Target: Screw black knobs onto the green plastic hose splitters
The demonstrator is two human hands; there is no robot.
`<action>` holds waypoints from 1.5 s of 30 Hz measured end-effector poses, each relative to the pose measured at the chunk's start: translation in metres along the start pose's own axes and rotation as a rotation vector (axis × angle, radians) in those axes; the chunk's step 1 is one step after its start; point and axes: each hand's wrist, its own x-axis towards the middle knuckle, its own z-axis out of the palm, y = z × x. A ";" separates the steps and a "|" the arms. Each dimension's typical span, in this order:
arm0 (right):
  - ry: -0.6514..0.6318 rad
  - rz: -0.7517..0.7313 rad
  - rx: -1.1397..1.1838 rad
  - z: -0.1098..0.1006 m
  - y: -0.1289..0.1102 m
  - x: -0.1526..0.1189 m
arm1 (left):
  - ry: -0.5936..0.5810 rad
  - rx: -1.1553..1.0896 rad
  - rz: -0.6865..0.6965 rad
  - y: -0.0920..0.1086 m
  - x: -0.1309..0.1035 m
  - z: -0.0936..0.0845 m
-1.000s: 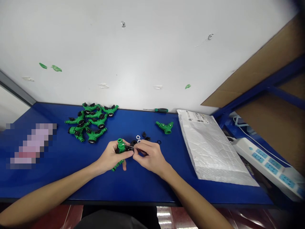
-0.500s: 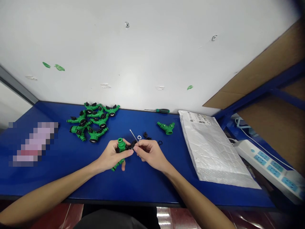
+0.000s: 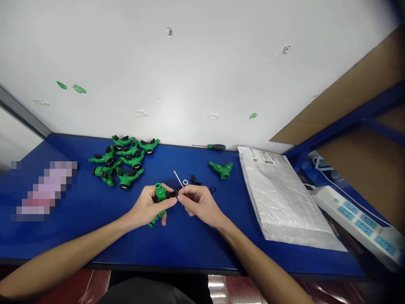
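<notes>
My left hand is closed round a green Y-shaped connector, with one end pointing up between thumb and fingers. My right hand is closed on a thin metal rod tool that slants up to the left; its lower end is hidden in the fingers. The fingertips of both hands almost meet at small black parts on the connector's right side. Just beyond them lie a white ring, a small black part and a black ring.
Several green connectors with black levers are grouped at the back left. A green connector and a screwdriver lie behind the right hand. A white padded envelope and a power strip are at the right.
The connector in my left hand has tilted slightly and shifted a little to the left. The rod tool has moved very slightly. Both hands keep their grip.
</notes>
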 end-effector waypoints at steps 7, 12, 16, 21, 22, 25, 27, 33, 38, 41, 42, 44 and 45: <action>0.048 -0.028 0.000 0.003 0.000 0.000 | 0.081 -0.047 -0.007 0.000 -0.003 0.007; 0.010 -0.030 0.004 0.004 0.001 -0.001 | 0.091 -0.057 -0.006 0.000 -0.004 0.009; 0.084 -0.130 -0.132 0.004 -0.001 -0.001 | 0.127 -0.112 -0.034 0.001 -0.004 0.010; 0.120 -0.205 -0.266 0.003 0.002 -0.001 | 0.098 -0.196 -0.083 -0.004 -0.001 0.011; 0.128 -0.189 -0.269 0.003 0.003 -0.001 | 0.093 -0.198 -0.074 -0.006 0.000 0.010; 0.139 -0.167 -0.282 0.004 0.007 0.001 | 0.099 -0.192 -0.028 -0.009 0.002 0.010; 0.127 -0.176 -0.299 0.004 0.007 0.001 | 0.108 -0.186 -0.003 -0.010 0.003 0.009; 0.118 -0.251 -0.402 0.004 0.004 -0.001 | 0.079 -0.191 -0.026 -0.009 0.005 0.006; 0.145 -0.222 -0.332 0.003 0.006 -0.001 | 0.053 -0.216 -0.025 -0.011 0.006 0.006; 0.121 -0.188 -0.305 0.003 0.007 0.001 | 0.049 -0.216 -0.003 -0.014 0.006 0.007; 0.113 -0.184 -0.310 0.002 0.007 0.001 | 0.053 -0.214 0.001 -0.014 0.006 0.007; 0.112 -0.191 -0.337 0.002 0.007 0.002 | 0.066 -0.211 0.008 -0.016 0.007 0.007; 0.116 -0.199 -0.357 0.002 0.007 0.001 | 0.074 -0.210 0.012 -0.016 0.007 0.008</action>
